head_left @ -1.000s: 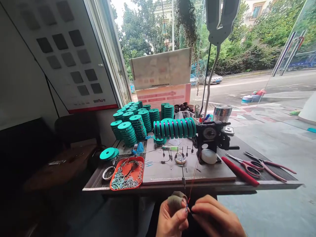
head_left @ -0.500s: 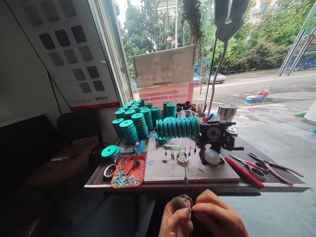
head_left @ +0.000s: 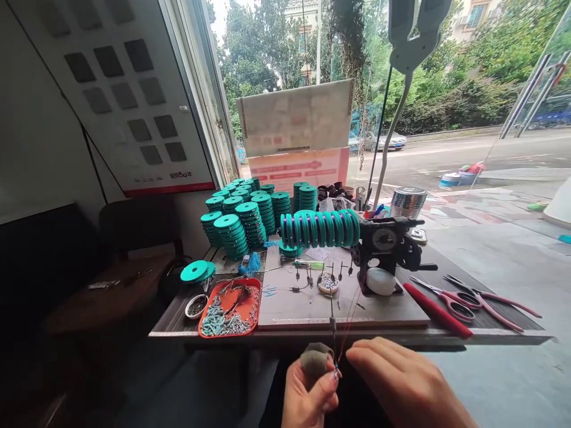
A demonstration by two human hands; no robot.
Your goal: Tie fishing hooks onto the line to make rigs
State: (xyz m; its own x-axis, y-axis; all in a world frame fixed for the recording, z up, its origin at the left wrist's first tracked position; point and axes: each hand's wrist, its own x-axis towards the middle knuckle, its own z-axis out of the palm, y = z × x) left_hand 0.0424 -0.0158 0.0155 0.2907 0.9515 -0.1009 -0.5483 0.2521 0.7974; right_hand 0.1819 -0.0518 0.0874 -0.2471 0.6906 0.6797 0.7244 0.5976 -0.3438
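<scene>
My left hand, a grey cover over one finger, pinches a small shiny fishing swivel between thumb and fingertip. A thin red line rises from that pinch toward the bench. Just above the swivel, a thin rod with a dark weight-like piece hangs over the bench edge. My right hand is to the right, apart from the left, its fingers pressed together and bent beside the red line. Its thumb and anything between its fingertips are hidden.
An orange tray of small metal and teal parts lies left. Stacks of green foam spools stand behind it. A black winding machine carries more spools. Scissors, pliers and a red bar lie right.
My right hand has drawn away from my left hand, to the right and slightly up. My left hand still pinches the swivel and has shifted slightly left with the view.
</scene>
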